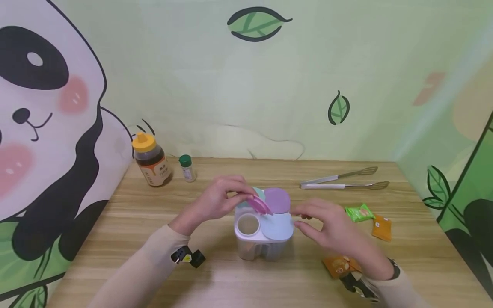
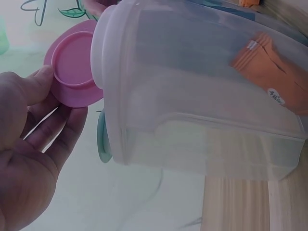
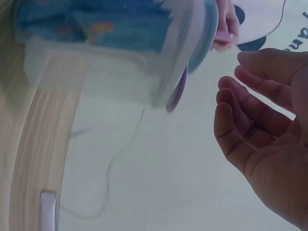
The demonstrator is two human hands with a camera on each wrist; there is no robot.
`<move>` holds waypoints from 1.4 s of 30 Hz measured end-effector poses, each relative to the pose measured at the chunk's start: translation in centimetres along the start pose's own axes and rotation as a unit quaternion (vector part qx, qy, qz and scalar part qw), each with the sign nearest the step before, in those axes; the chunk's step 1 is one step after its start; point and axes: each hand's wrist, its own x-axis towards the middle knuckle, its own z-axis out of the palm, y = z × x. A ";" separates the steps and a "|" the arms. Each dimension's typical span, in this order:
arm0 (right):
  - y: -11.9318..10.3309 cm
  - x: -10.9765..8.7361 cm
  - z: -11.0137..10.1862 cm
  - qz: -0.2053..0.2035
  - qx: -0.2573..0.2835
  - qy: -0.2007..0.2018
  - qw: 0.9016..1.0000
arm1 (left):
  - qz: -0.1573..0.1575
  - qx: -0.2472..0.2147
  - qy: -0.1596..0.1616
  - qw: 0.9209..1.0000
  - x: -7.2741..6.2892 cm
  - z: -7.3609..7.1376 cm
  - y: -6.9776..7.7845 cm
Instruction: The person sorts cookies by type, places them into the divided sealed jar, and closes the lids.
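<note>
My left hand (image 1: 217, 199) pinches a pink lid (image 1: 259, 205) between thumb and fingers, tilted up over a clear storage box (image 1: 246, 250) with several compartments. Below the lid, one round opening (image 1: 248, 224) of the box is uncovered. A light blue lid (image 1: 278, 226), a purple lid (image 1: 277, 200) and a teal lid (image 1: 259, 193) cover the others. In the left wrist view an orange packet (image 2: 276, 74) lies inside the box; the right wrist view shows blue contents (image 3: 120, 24). My right hand (image 1: 331, 224) hovers right of the box, fingers loosely bent and holding nothing.
A honey bottle (image 1: 154, 169) and a green-capped shaker (image 1: 187, 169) stand at the back left. Metal tongs (image 1: 339, 186) lie at the back right. Right of the box lie a green packet (image 1: 360, 212), an orange packet (image 1: 382, 227) and another, partly hidden packet (image 1: 339, 266).
</note>
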 end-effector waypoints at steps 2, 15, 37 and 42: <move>0.5 -0.4 -0.4 0.008 -0.010 0.003 1.000 | -0.002 0.000 0.000 1.000 0.0 0.0 0.0; 2.8 -2.9 -1.4 0.065 -0.052 -0.018 0.996 | -0.009 -0.004 -0.005 1.000 0.0 0.1 0.0; 4.2 -5.5 -1.5 0.179 -0.059 -0.163 0.969 | -0.002 -0.018 -0.002 1.000 -0.2 0.0 -0.1; 4.6 -6.3 -1.6 0.180 -0.050 -0.162 0.969 | -0.002 -0.019 -0.004 1.000 -0.1 0.0 -0.1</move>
